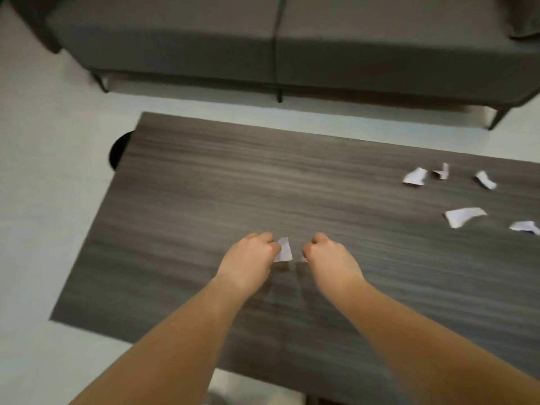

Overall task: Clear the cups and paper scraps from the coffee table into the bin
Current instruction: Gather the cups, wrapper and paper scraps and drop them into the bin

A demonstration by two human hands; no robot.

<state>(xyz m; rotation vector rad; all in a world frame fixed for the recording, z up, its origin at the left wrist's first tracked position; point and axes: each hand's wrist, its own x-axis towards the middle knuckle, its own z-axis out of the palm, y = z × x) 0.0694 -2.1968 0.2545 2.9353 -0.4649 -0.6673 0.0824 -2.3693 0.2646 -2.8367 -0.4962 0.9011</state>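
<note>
Head view: left hand [248, 255] curled, pinching white paper scrap [284, 249] above dark wood-grain coffee table [204, 182]. Right hand [330, 254] curled, tiny white scrap bit [304, 259] at fingers. Five more loose scraps [464, 216] lie well apart at table's right end. Grey sofa [292, 42] beyond table; pale floor [43, 200] around. Nothing between hands and loose scraps.

Matt wood-grain coffee table [204, 176], paper scraps [464, 216]

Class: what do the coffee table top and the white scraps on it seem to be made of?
Coffee table: probably dark wood or wood-look laminate, matt; streaky grain lines run along it. Scraps: thin white paper, judging by torn, curled edges.
</note>
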